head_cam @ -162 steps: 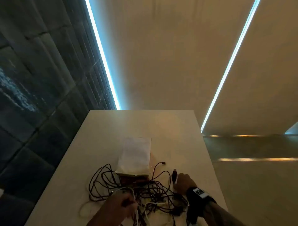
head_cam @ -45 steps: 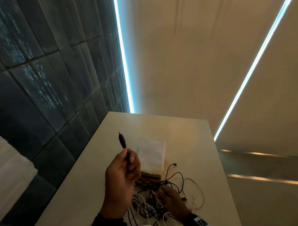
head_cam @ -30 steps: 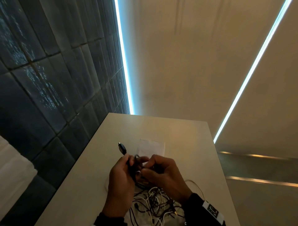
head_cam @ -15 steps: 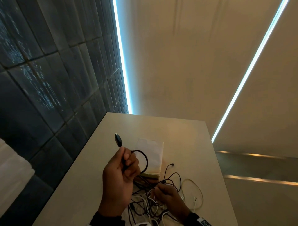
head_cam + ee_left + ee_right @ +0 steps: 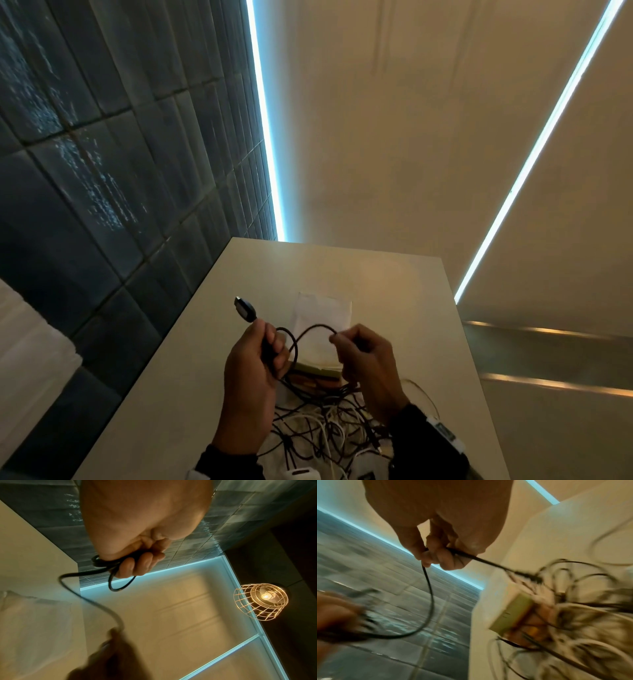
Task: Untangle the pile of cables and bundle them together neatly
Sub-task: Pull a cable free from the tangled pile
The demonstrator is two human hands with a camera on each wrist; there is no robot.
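Observation:
A tangled pile of black and white cables (image 5: 322, 428) lies on the pale table (image 5: 394, 284) near its front edge. Raised above the pile, my left hand (image 5: 260, 356) grips coiled loops of a black cable (image 5: 315, 329), whose plug (image 5: 245, 309) sticks up past the thumb. In the left wrist view the fingers (image 5: 137, 565) curl round those loops (image 5: 120, 582). My right hand (image 5: 363, 356) pinches the same black cable (image 5: 429, 595) a short arc to the right. From there it runs down taut into the pile (image 5: 573, 615).
A white folded paper bag (image 5: 323, 315) lies on a stack of flat things behind the pile. A dark tiled wall (image 5: 102, 171) runs along the table's left side. A wire-caged lamp (image 5: 260, 601) hangs overhead. White adapters (image 5: 303, 474) sit at the front edge.
My right hand has come up from the pile and now pinches the black cable beside my left hand. The left hand still grips the coil, with one more arc drawn up between the hands.

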